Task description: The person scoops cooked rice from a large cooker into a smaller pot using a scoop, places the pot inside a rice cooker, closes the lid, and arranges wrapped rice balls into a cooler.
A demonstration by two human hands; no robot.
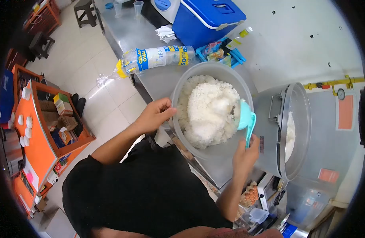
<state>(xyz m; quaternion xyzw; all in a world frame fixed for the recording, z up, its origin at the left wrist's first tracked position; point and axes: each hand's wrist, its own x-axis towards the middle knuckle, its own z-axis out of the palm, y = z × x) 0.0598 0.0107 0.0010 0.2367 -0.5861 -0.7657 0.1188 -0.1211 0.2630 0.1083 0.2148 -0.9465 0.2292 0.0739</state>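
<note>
1 scoop (244, 116) (turquoise) gripped in right hand (246, 154)

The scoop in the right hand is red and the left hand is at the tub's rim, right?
The head view shows the scoop is turquoise, not red. The right hand does hold it, and the left hand is at the tub's rim.

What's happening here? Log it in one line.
left hand: at tub rim | right hand: holding turquoise scoop by handle | scoop: at edge of rice in tub | metal pot: beside tub
</note>
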